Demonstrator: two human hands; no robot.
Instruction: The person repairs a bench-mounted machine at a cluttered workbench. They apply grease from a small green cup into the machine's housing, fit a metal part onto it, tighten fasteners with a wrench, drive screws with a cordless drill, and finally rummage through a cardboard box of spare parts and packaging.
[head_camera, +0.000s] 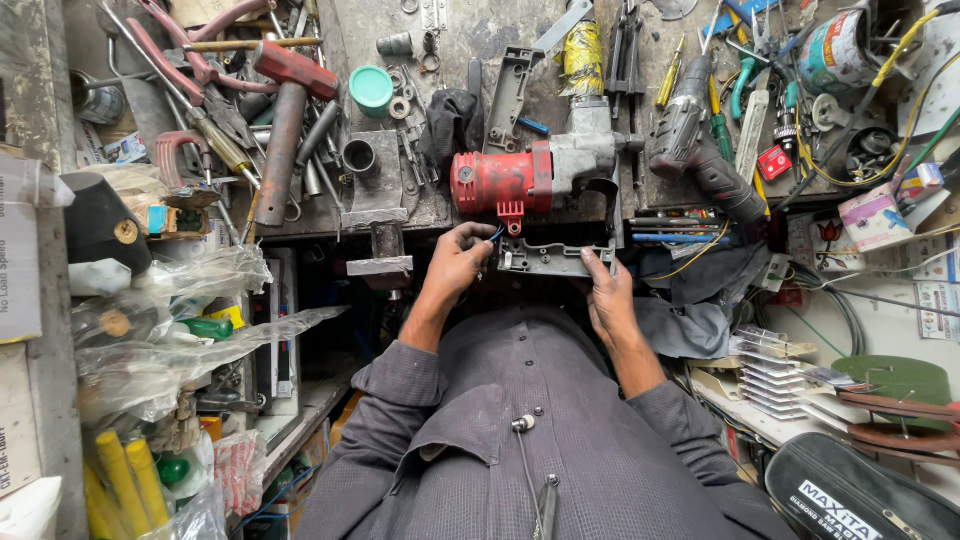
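Two hands work on one big power tool w/ red motor housing and grey metal gearbox (530, 172), lying on its side at the near edge of the worn metal bench (480, 40), centre of the scene. Its handle is opened up: a grey plastic handle half-shell (550, 256) hangs off the bench edge toward the person, probably so the wiring inside is reachable.

Left hand (455, 265) is at the shell's left end, fingertips pinched on a thin blue wire (497, 234) just below the red housing. Right hand (605, 290) clasps the shell's right near corner, thumb on top, apparently steadying it.

Far of the tool, a second grey handle half-shell (513, 92) lies loose on the bench, set aside near a black rag (450, 120). Right of the tool lies a dark grey cordless drill (690, 140), w/ screwdrivers beside it. Left: a red-headed hammer w/ rusty shaft (285, 130), a teal plastic cap (371, 88), and red-handled pliers (175, 60). Bench vice (375, 215) sits at the near edge, left of the hands.
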